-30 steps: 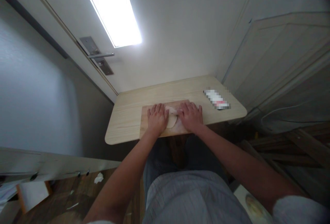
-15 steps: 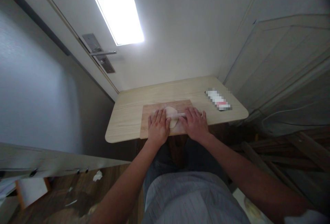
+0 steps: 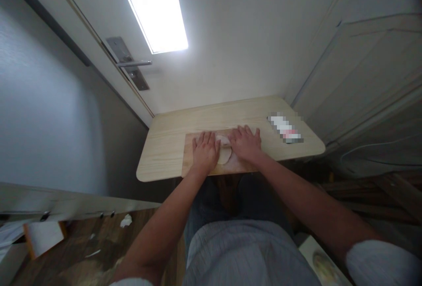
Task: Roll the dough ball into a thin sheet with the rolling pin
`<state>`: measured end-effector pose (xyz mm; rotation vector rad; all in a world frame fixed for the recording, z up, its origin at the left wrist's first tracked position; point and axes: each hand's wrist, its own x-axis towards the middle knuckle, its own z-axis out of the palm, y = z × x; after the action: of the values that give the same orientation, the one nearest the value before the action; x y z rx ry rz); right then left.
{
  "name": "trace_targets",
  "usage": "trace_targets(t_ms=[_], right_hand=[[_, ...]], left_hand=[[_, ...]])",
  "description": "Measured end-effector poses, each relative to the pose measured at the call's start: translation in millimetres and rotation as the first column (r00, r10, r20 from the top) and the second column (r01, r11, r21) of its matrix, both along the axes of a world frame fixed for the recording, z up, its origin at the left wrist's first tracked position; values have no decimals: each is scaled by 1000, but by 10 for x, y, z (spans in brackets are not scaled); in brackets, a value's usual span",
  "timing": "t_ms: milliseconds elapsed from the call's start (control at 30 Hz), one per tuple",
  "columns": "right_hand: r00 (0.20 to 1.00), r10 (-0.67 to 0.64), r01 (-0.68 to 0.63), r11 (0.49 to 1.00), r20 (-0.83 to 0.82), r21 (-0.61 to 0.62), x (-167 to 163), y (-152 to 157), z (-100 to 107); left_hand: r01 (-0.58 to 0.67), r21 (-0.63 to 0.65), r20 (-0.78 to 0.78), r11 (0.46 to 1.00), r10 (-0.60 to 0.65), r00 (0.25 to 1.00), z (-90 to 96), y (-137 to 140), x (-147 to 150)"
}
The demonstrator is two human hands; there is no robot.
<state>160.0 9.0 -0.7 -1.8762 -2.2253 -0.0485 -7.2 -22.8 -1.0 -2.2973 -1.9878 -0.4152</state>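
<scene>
A table [image 3: 165,150] bears a board [image 3: 188,158] at its near edge. The left hand [image 3: 206,153] and right hand [image 3: 245,144] lie over the board, palms down, fingers stretched forward. The dough [image 3: 224,156], a thin flat piece, lies on the board between the hands, beside both thumbs. Across it shows a short length of pin [image 3: 226,144]; its ends are hidden beneath the hands, so I cannot tell whether the fingers clasp it.

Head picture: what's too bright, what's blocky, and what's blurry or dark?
In the head view, the pane in the door glares white; blocky squares mostly cover the flat thing on the table; the dough looks slightly blurry; underneath the table is shadowy.
</scene>
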Motion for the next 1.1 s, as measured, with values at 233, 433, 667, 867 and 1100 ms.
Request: trace_targets(t_ms=[233,433,667,867,1100], right_hand=[[1000,-4,4,999,-7,-40,-68,237,-55],[999,-29,28,998,-16,-54,-82,327,-76],[999,-40,39,997,-10,-66,-94,434,-73],[998,-56,54,993,-15,-108,-112,522,-37],[998,-55,52,989,-21,-136,-120,580,-31]], left_hand=[[12,-22,39,1000,-11,999,1,87,-6],[11,-18,38,1000,-11,999,3,173,-10],[12,-4,51,1000,-11,999,0,273,-22],[4,-9,60,1000,-4,998,-11,381,-26],[8,-11,65,1000,-8,998,-25,449,-29]])
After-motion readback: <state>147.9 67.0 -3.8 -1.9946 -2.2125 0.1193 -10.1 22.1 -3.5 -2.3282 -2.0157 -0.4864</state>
